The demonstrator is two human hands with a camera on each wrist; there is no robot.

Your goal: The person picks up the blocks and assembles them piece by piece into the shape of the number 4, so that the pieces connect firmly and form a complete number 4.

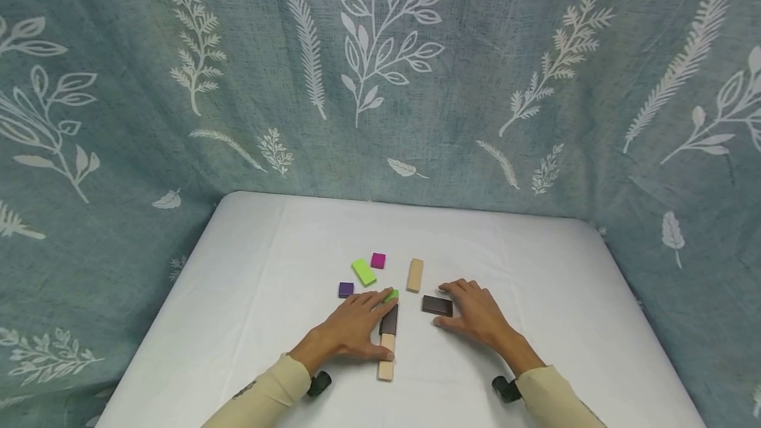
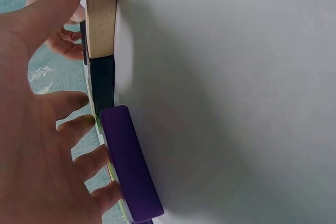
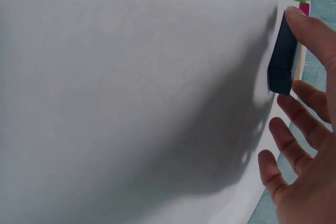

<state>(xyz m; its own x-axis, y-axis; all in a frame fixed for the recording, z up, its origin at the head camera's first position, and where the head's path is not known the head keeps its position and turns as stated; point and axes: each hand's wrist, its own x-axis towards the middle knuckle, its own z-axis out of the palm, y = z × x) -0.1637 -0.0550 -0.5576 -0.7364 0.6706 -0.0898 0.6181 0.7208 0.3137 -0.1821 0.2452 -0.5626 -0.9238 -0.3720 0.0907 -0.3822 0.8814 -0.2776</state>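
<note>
A straight row on the table runs from light wood [image 1: 386, 370] through a dark block [image 1: 389, 320] to a green block [image 1: 391, 295]. My left hand [image 1: 355, 326] lies over this row's left side, its thumb at the light wood and its fingertips at the green end. The thumb covers part of the wood. A separate dark block [image 1: 437, 306] lies flat between the spread thumb and fingers of my right hand [image 1: 478, 314]. In the right wrist view, the thumb tip is right at one end of that dark block [image 3: 283, 53], with the fingers loosely bent beside its other end.
Beyond the left hand lie a purple block [image 1: 346, 290], a lime block [image 1: 364, 272] and a magenta block [image 1: 378, 261]. A light wooden block [image 1: 415, 275] lies behind the separate dark one. White cloth [image 1: 285, 236] covers the table; a leaf-patterned curtain [image 1: 440, 150] hangs behind.
</note>
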